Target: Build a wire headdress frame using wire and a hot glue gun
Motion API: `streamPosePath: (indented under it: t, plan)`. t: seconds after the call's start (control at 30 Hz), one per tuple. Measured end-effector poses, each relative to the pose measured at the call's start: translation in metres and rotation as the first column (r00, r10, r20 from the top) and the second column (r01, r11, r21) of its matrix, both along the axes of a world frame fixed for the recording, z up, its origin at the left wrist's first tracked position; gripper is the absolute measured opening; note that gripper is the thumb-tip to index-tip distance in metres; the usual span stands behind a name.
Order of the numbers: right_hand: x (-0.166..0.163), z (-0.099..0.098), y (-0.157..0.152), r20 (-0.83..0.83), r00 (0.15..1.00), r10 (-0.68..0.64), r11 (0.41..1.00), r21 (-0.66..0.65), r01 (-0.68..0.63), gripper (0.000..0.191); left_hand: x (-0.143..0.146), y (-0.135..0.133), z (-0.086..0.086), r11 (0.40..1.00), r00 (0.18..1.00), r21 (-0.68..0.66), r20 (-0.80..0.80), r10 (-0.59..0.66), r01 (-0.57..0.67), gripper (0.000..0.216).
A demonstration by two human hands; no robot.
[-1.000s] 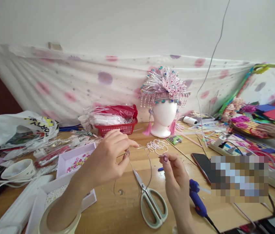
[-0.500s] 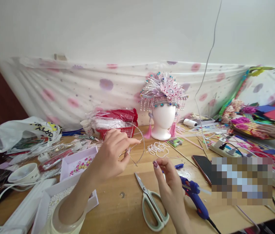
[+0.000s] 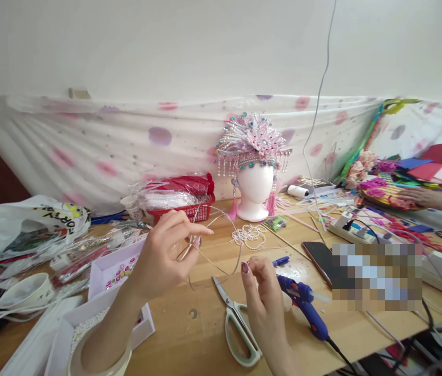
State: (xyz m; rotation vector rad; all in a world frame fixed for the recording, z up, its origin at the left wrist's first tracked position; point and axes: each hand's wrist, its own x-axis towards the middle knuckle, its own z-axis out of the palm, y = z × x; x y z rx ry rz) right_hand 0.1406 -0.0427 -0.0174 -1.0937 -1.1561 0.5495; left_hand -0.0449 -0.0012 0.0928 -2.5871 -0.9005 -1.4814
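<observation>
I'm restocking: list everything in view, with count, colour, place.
mannequin head: 1, white, back centre
headdress: 1, mainly pink, on head
sheet: 1, flowered white, on wall
basket: 1, red, left of head
bead strand: count unclear, white, before head
scissors: 1, pale green handles, front centre
glue gun: 1, blue, right of scissors
phone: 1, dark, right
flowers: several, pink and purple, right
trays: at least 2, pale, left
cups: several, white, left
packets: count unclear, mixed, left
bag: 1, white, far left
wire: count unclear, grey, centre
other person's hand: 1, far right
left hand: 1, holding wire
right hand: 1, front centre
</observation>
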Motion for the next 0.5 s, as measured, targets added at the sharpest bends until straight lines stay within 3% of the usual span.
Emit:
streamPosePath:
  t: [0.1, 0.2, 0.3, 0.4, 0.5]
  plan:
    - [0.000, -0.003, 0.000, -0.180, 0.984, -0.016, 0.998, -0.055, 0.006, 0.032, 0.000, 0.000, -0.001, 0.994, 0.990, -0.079, 0.121, -0.067, 0.076, 0.024]
    - [0.001, -0.002, -0.001, -0.299, 0.942, 0.154, 0.979, -0.084, -0.187, 0.040, 0.003, 0.004, -0.006, 0.988, 0.972, -0.124, 0.229, -0.060, 0.090, 0.027]
    - [0.002, 0.000, -0.003, -0.413, 0.841, 0.350, 0.918, -0.026, -0.395, 0.036, 0.005, 0.008, -0.011, 0.977, 0.958, -0.205, 0.288, 0.003, 0.058, 0.029]
    - [0.005, 0.004, -0.005, -0.463, 0.757, 0.462, 0.871, 0.078, -0.484, 0.032, 0.002, 0.012, -0.013, 0.937, 0.946, -0.349, 0.314, 0.085, 0.031, 0.028]
    - [0.008, 0.007, -0.005, -0.480, 0.735, 0.480, 0.858, 0.081, -0.507, 0.035, -0.003, 0.017, -0.012, 0.872, 0.967, -0.490, 0.221, 0.128, -0.004, 0.029]
